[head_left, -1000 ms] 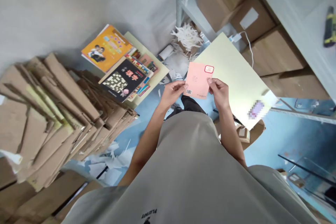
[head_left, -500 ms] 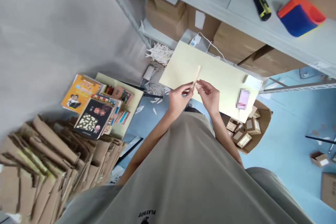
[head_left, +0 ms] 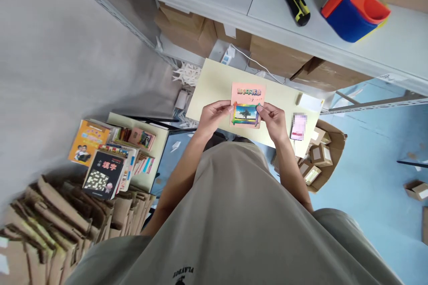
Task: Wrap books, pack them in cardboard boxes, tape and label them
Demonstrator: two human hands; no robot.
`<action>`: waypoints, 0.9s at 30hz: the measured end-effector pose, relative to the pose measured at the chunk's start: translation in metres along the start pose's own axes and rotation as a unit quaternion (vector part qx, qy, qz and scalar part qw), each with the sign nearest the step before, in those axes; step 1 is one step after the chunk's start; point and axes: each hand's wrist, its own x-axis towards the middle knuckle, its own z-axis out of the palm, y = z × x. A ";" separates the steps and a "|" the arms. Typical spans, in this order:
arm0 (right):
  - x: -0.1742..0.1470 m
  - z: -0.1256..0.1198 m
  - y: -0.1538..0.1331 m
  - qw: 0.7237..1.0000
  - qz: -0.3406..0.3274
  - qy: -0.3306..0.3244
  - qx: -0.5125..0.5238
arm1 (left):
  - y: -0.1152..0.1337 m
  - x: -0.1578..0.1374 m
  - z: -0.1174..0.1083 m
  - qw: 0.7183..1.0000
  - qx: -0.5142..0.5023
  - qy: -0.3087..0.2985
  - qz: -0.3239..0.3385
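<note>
Here, a pink booklet (head_left: 246, 93) with a rainbow-framed tree on its cover is held between the left hand (head_left: 216, 118) and the right hand (head_left: 274, 122), above the near edge of a pale yellow table (head_left: 209, 89). Each grip is closed to little more than the booklet's thickness, one side edge being pinched between thumb and fingers. The cover is turned upward, and the height above the table cannot be judged.

At the table's right end, a phone (head_left: 298, 127) with a white cable (head_left: 294, 147) is seen near the right hand, along with a small white box (head_left: 310, 101). Just beside that end, an open carton (head_left: 336, 160) is filled with small brown boxes (head_left: 321, 155). Well to the table's left, a crossword book (head_left: 103, 173) is stacked with others.

Because only the margins are pinched, the booklet could be dropped past the table's near edge to the blue floor (head_left: 364, 182) if either grip were loosened too soon. The thin cover could be creased by an uneven pull. The phone could be dragged off the table's end if its cable were caught by the right forearm (head_left: 296, 178).
</note>
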 end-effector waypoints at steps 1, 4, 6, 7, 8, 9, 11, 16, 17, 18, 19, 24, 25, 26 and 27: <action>0.003 -0.001 0.001 1.000 -0.002 -0.003 0.002 | 0.000 0.002 0.001 1.000 -0.008 0.003 0.004; 0.011 -0.003 0.006 0.999 -0.030 0.007 -0.021 | 0.000 0.008 0.002 1.000 0.002 0.004 0.028; 0.014 -0.004 0.009 0.995 -0.073 0.025 -0.065 | 0.001 0.010 0.000 0.998 0.024 0.003 0.058; 0.014 -0.004 0.010 0.991 -0.100 0.032 -0.087 | 0.002 0.011 -0.001 0.996 0.036 0.003 0.080; 0.014 -0.004 0.010 0.986 -0.131 0.034 -0.103 | 0.004 0.012 -0.002 0.993 0.048 0.003 0.109; 0.014 -0.004 0.010 0.980 -0.160 0.033 -0.113 | 0.006 0.012 -0.002 0.988 0.059 0.005 0.142; 0.013 -0.002 0.007 0.970 -0.207 0.024 -0.121 | 0.012 0.012 -0.003 0.976 0.081 0.011 0.202; 0.012 0.000 -0.002 0.958 -0.247 0.022 -0.143 | 0.020 0.012 -0.004 0.970 0.098 0.013 0.223; 0.012 0.000 -0.002 0.958 -0.245 0.025 -0.146 | 0.020 0.012 -0.005 0.972 0.092 0.014 0.214; 0.012 0.000 -0.002 0.960 -0.239 0.030 -0.144 | 0.019 0.012 -0.005 0.975 0.082 0.016 0.205; 0.012 0.001 -0.001 0.963 -0.230 0.039 -0.136 | 0.019 0.012 -0.006 0.978 0.070 0.018 0.196; 0.010 0.003 0.005 0.976 -0.177 0.085 -0.093 | 0.019 0.007 -0.015 0.990 0.044 -0.009 0.134; 0.009 0.003 0.005 0.977 -0.168 0.081 -0.099 | 0.020 0.005 -0.017 0.991 0.047 -0.016 0.123; 0.008 0.003 0.004 0.979 -0.160 0.073 -0.106 | 0.021 0.004 -0.019 0.992 0.049 -0.020 0.115; 0.007 0.003 0.003 0.980 -0.154 0.062 -0.111 | 0.021 0.003 -0.020 0.993 0.050 -0.023 0.109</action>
